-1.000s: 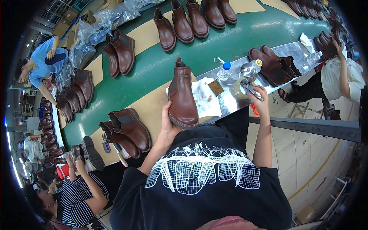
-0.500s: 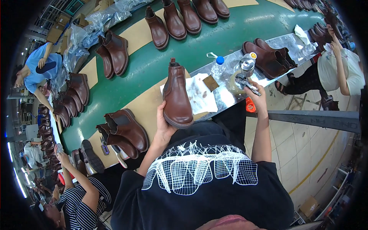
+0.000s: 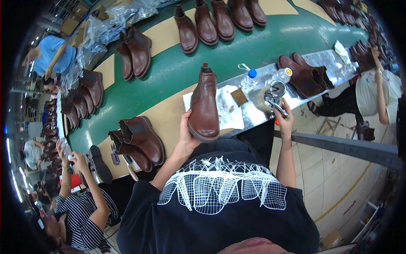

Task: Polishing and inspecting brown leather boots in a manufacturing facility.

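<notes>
My left hand [image 3: 186,132] is closed around the heel side of a brown leather ankle boot [image 3: 204,108], held upright with its toe toward me and its pull tab at the top. My right hand [image 3: 285,120] pinches a slim dark tool with a shiny part [image 3: 279,109]; its kind is not clear. The tool's far end is at the mouth of a pale jar [image 3: 261,100], and its tip is hidden there. A round metal cup or lid [image 3: 278,88] sits beside the jar. Behind the boot lies a stained white cloth or paper [image 3: 231,115], with a small brown pad [image 3: 239,97] on it.
Pairs of brown boots stand on the green table [image 3: 169,72], including one pair [image 3: 139,142] at my left and another [image 3: 301,74] at the right. Clear bottles [image 3: 249,78] stand on the metal sheet. A grey bar [image 3: 338,146] crosses at right. Co-workers are on both sides.
My right hand has moved slightly down, and the tool's end stays at the jar. The boot stays in my left hand. The whole view has shifted, moving the table's things rightward.
</notes>
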Tool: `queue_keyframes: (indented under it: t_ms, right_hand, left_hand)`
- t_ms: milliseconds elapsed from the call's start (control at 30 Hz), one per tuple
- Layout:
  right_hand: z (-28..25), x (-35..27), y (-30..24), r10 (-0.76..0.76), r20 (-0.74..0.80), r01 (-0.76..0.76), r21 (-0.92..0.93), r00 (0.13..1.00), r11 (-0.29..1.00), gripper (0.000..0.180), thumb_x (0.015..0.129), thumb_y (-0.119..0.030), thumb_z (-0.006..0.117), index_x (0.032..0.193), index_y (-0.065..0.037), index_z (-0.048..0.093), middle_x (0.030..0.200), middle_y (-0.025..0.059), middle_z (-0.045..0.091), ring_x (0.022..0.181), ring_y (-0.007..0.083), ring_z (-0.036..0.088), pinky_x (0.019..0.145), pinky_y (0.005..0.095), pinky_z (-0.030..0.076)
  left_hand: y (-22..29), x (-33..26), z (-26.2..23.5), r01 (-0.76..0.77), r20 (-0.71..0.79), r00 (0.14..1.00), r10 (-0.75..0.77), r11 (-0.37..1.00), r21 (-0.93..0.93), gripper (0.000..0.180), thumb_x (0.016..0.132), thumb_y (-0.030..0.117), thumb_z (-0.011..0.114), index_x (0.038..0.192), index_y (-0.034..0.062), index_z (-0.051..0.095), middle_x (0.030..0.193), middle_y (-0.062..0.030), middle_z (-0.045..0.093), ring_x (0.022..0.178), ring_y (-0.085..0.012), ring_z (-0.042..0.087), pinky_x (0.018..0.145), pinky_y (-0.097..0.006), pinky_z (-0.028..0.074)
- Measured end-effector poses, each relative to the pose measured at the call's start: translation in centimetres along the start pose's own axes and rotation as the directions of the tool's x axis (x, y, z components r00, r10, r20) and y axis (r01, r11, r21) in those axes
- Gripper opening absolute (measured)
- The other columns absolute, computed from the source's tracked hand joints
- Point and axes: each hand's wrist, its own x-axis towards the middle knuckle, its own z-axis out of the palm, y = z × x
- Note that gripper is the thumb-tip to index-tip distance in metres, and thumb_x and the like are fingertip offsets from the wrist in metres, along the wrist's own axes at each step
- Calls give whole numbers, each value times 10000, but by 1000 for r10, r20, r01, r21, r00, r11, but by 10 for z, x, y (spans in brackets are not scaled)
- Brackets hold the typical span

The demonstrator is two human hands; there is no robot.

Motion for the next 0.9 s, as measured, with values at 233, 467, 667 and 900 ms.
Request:
queue_keyframes:
  t_ms: [233,467,667,900]
  right_hand:
    - [-1,-27,24,-53,-143,12,-268,988,963,764,837,-77,752,1484,10,355,1383,196,484,1249,280,502,1052,369,395]
    - [4,-63,0,-392,-255,98,-719,884,688,655,846,-146,753,1394,25,435,1367,211,481,1223,325,499,1004,403,420]
    - [39,-99,-72,155,18,-152,-124,988,981,173,934,-43,623,1100,4,633,898,10,603,764,67,537,681,207,450]
    - [182,-2,-113,107,565,17,-210,818,978,253,887,-93,684,1124,-10,653,971,62,682,897,123,656,785,259,517]
  left_hand:
    - [2,4,1,10,76,997,2,989,-149,678,940,541,447,1407,50,450,1284,-224,586,1098,-432,618,914,-511,529]
    - [20,10,-7,-33,130,989,67,970,-241,696,928,562,497,1423,77,428,1371,-185,531,1215,-413,552,1027,-541,450]
    - [37,23,-32,-103,118,982,149,938,-331,701,922,573,511,1414,78,449,1346,-185,553,1220,-403,547,1038,-526,439]
    - [30,39,-69,-173,-25,985,172,951,-257,702,941,577,467,1431,76,430,1365,-192,542,1213,-393,557,1035,-533,441]
